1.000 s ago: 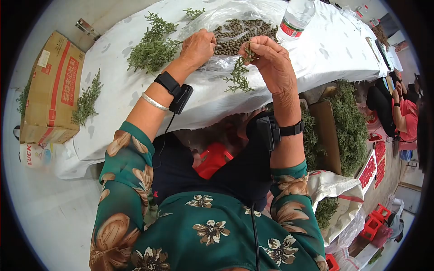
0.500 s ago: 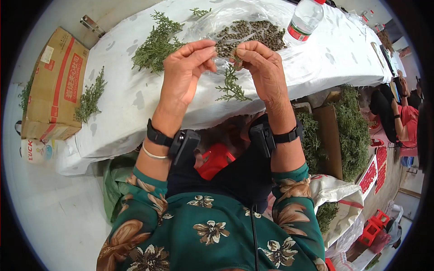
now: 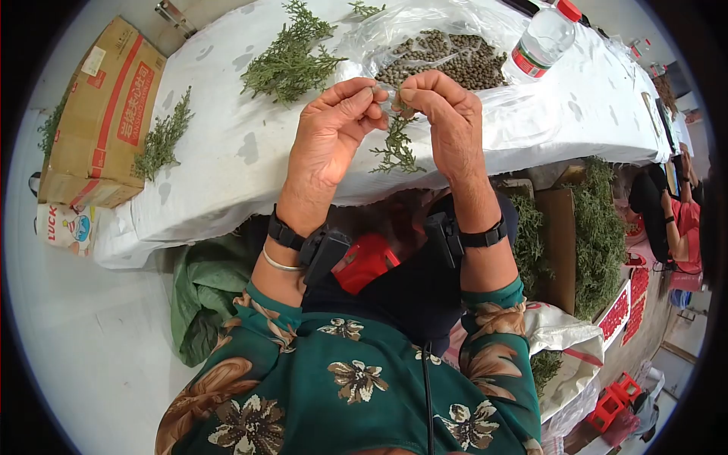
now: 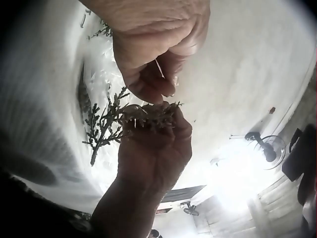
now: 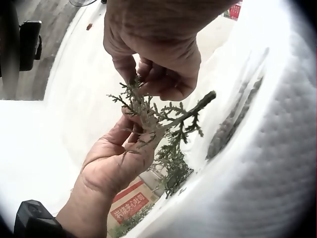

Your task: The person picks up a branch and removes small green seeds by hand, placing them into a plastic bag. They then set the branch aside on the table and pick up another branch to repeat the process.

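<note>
My right hand [image 3: 452, 125] pinches a green conifer sprig [image 3: 397, 149] near one end, between thumb and forefinger; its leafy part hangs below the fingertips. Close by on the left is my left hand [image 3: 331, 135], thumb and fingers drawn together at the sprig. In the left wrist view its fingertips [image 4: 167, 94] come right up to the sprig's scaly leaves; I cannot tell whether they pinch any of it. Just beyond both hands, small round brown seeds [image 3: 462, 62] lie heaped on a clear plastic bag [image 3: 371, 45] on the white-covered table [image 3: 220, 136].
Cut conifer branches [image 3: 292, 64] lie left of the bag, and a water bottle [image 3: 542, 42] stands right of it. A cardboard box [image 3: 106, 121] is at the table's left end. More greenery [image 3: 599, 243] fills the floor at right, where another person [image 3: 686, 227] sits.
My left hand has come from the seeds at the bag back toward me and over to the sprig, its fingers closing together. My right hand keeps its pinch on the sprig.
</note>
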